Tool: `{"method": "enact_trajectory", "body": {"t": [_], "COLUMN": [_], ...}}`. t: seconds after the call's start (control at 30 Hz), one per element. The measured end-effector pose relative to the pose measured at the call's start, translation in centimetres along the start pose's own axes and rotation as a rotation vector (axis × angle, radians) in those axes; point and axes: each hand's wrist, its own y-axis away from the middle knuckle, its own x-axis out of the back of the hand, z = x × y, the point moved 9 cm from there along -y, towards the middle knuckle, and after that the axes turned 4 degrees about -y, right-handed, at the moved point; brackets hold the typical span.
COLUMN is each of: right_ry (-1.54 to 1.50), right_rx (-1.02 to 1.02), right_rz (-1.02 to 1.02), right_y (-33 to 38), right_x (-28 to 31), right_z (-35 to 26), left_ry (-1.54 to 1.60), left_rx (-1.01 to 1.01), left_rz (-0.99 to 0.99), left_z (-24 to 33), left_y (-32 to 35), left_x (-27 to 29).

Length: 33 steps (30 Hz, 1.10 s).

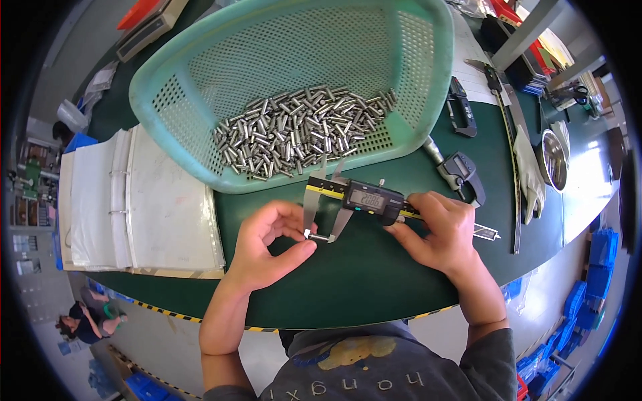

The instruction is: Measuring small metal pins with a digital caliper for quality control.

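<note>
Through the head camera I watch the right hand (438,230) just right of the center of the frame, its grip closed firmly, thumb and fingers pinched around the beam of a digital caliper (376,201). The caliper lies slantwise across the middle of the frame, display facing up, its jaws parted and pointing down. Between their tips, near the center, sits a small metal pin (318,237), lying nearly level. The left hand (266,244) is left of it, fingers curled and thumb tip just beside the pin's left end; the grip is nearly closed there, but I cannot tell whether it clamps the pin or only steadies the jaw. At the top of the frame, a green plastic basket (444,73) holds a heap of similar pins (294,130). A ring binder (175,200) lies spread at the left on the green counter (374,287). Right of the basket I make out a digital micrometer (463,172), and farther right a pale glove (529,170) beside a metal bowl (554,159).
</note>
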Motion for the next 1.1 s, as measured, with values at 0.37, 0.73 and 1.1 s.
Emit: {"method": "enact_trajectory", "body": {"t": [0.37,0.73,1.1], "right_ry": [0.032,0.043,0.036], "right_rx": [0.011,0.041,0.051], "right_rz": [-0.060,-0.028,-0.027], "right_y": [0.1,0.0,-0.1], "right_x": [-0.5,-0.2,-0.1], "right_z": [0.0,-0.3,-0.3], "left_ry": [0.104,0.133,0.073], "left_rx": [0.006,-0.008,-0.019], "left_rz": [0.043,0.039,-0.023], "left_z": [-0.5,-0.6,0.1], "left_y": [0.0,0.1,-0.1], "left_x": [0.1,0.2,-0.2]}}
